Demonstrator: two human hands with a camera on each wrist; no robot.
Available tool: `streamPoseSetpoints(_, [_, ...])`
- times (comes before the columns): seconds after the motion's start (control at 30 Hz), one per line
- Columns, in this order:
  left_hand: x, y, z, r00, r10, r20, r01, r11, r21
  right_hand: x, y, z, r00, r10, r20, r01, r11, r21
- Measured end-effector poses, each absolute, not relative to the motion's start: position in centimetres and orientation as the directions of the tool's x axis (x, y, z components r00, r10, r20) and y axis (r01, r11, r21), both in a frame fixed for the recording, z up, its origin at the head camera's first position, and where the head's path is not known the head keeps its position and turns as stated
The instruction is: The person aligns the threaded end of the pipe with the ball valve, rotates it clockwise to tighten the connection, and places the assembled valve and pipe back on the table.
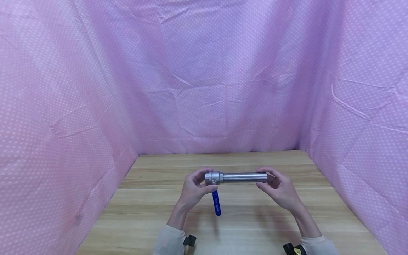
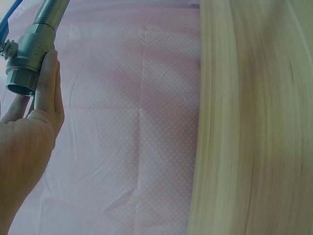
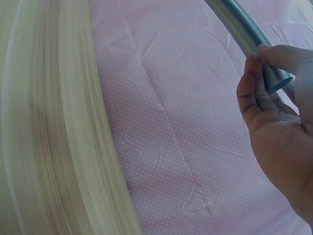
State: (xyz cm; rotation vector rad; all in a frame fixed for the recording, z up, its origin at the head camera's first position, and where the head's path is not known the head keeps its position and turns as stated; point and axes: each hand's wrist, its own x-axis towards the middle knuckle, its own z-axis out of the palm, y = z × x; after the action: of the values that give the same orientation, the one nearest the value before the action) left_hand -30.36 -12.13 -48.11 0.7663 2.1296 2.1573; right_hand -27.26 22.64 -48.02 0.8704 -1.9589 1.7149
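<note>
A metal ball valve with a blue lever handle is joined to a smooth steel pipe, held level above the table in the head view. My left hand grips the valve body between thumb and fingers, and the handle points down toward me. At the pipe's far right end, my right hand pinches the tube between thumb and fingers. The left wrist view shows the valve's open hexagonal end beside the fingers. In the right wrist view the pipe's open end sticks out past the fingertips.
Beneath the hands lies a wooden table with light and darker bands. Pink dotted cloth hangs behind it and along both sides. Dark straps with small devices sit at the wrists over pale sleeves.
</note>
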Motion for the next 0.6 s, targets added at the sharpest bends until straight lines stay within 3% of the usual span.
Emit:
streamPoseSetpoints(0.2, [-30.33, -12.15, -47.94, -0.881, 0.346, 0.324, 0.316, -0.081, 0.945, -27.36, 22.62, -48.08, -0.698, -0.215, 0.683, -0.701, 0.005, -0.714])
streamPoseSetpoints(0.6, [-30.50, -12.16, -47.96, -0.886, 0.345, 0.309, 0.304, -0.071, 0.950, -27.19, 22.56, -47.86, -0.744, -0.188, 0.641, -0.663, 0.093, -0.743])
